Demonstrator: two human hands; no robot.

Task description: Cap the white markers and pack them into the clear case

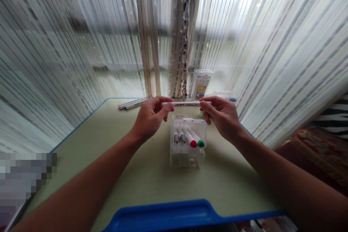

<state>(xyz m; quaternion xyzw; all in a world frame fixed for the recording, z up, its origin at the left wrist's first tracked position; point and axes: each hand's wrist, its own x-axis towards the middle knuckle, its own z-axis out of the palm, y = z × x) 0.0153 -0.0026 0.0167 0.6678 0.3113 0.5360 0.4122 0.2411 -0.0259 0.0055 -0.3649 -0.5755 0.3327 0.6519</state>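
Observation:
A white marker pen (185, 104) is held level above the table, gripped at both ends. My left hand (150, 117) pinches its left end and my right hand (221, 116) pinches its right end. Just below the pen stands a clear plastic box (187, 152) with several markers lying in it, among them one with a red cap (193, 143) and one with a green cap (201, 144). The box rests on a pale green table (152, 177).
Two loose markers (132, 103) lie at the table's far left. A clear marker case (200, 83) stands at the far edge by the curtains. A blue tray edge (163, 215) runs along the near side. A patterned cushion (318, 156) sits at the right.

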